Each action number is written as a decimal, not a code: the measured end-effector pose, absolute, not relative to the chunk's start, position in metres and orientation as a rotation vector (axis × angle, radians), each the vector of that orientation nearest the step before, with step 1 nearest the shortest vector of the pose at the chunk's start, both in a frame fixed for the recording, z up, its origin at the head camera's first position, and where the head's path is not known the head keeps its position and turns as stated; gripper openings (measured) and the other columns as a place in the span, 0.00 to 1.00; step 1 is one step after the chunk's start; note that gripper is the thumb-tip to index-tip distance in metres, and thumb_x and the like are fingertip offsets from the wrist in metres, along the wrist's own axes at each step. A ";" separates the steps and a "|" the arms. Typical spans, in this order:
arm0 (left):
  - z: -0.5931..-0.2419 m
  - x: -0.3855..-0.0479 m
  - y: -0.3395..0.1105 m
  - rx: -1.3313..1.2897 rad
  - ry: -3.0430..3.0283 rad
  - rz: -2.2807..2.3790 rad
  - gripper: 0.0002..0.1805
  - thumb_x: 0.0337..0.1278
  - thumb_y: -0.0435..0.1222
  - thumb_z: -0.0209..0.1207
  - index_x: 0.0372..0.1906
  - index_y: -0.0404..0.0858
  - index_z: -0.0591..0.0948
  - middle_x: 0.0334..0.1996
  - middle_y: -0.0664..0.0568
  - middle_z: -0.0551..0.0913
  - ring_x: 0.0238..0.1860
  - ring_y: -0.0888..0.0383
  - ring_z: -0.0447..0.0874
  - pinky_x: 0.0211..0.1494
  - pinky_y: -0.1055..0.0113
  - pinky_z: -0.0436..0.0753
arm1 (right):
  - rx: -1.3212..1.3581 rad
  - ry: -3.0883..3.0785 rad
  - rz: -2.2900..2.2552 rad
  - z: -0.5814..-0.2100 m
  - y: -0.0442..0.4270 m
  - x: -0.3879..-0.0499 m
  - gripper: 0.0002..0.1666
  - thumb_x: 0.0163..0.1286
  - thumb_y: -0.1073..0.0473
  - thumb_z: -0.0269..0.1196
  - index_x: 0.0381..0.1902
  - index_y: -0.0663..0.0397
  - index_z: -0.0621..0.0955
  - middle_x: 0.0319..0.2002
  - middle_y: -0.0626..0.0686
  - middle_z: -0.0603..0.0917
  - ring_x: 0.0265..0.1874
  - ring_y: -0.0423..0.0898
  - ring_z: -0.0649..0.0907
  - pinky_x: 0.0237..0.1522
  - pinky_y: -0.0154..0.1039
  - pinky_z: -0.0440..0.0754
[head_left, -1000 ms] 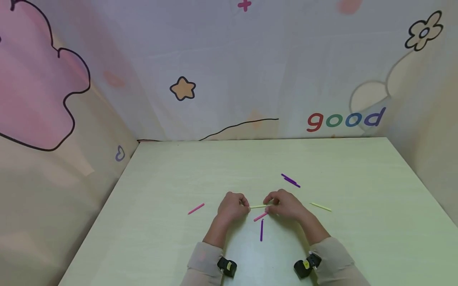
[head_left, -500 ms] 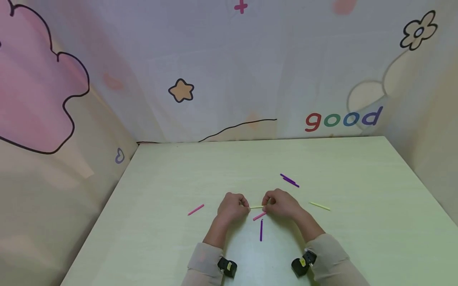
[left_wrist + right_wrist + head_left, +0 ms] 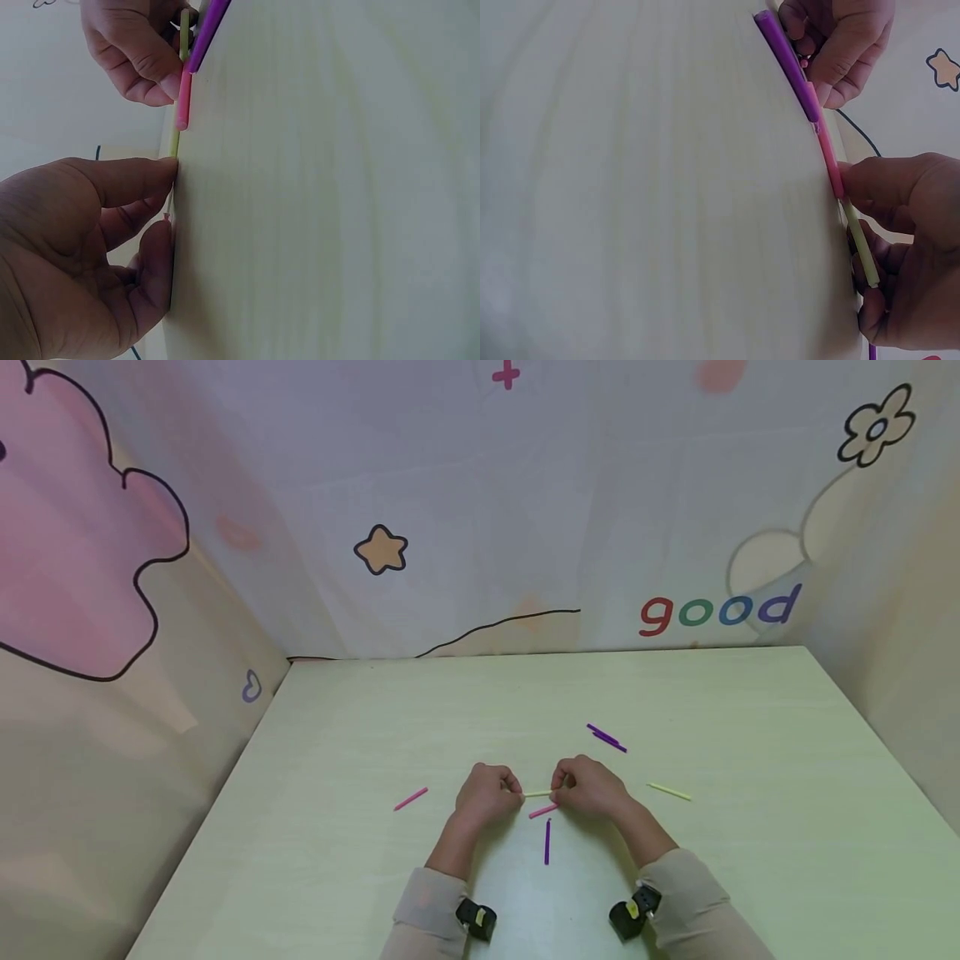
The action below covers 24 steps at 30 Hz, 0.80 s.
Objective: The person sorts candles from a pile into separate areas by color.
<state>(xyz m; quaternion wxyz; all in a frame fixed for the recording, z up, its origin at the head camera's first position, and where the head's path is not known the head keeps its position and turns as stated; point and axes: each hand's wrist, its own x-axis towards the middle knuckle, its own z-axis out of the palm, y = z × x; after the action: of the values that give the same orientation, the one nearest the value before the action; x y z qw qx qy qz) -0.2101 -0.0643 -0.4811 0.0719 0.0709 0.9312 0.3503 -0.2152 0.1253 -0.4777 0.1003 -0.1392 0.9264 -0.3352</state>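
In the head view my left hand [image 3: 489,793] and right hand [image 3: 589,787] face each other over the table, a thin yellow-green stick [image 3: 537,794] spanning the gap. Each hand holds one end of it, fingers curled. A pink stick [image 3: 543,811] slants just in front, its far end by my right fingertips; the right wrist view shows this pink stick [image 3: 826,154] alongside the yellow-green stick [image 3: 861,240]. Below it lies a purple stick [image 3: 547,842], pointing towards me. A small pink tip [image 3: 166,217] shows between my left fingers; the rest of that piece is hidden.
Another pink stick [image 3: 411,799] lies to the left. Two purple sticks [image 3: 607,738] lie side by side beyond my right hand, and a second yellow-green stick [image 3: 669,792] is to the right. A printed cloth backdrop [image 3: 480,510] stands behind the table [image 3: 360,718].
My right forearm has shifted slightly left, its fingers staying at the yellow-green stick. The near pink stick has turned a little, its left end now farther from me. My left hand looks unmoved.
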 end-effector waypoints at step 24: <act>-0.481 -0.209 -0.064 0.143 2.748 1.249 0.02 0.47 0.31 0.62 0.24 0.38 0.81 0.22 0.56 0.76 0.26 0.60 0.70 0.32 0.67 0.71 | -0.358 2.725 -1.084 -0.476 0.121 -0.213 0.06 0.56 0.65 0.66 0.26 0.53 0.78 0.21 0.47 0.74 0.24 0.44 0.71 0.27 0.38 0.70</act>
<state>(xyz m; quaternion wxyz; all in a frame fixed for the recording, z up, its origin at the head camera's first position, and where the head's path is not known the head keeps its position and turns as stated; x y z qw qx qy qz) -0.2091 -0.0642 -0.4811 0.0597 0.0471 0.9078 0.4125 -0.2129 0.1212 -0.4763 0.0934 -0.1208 0.9183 -0.3653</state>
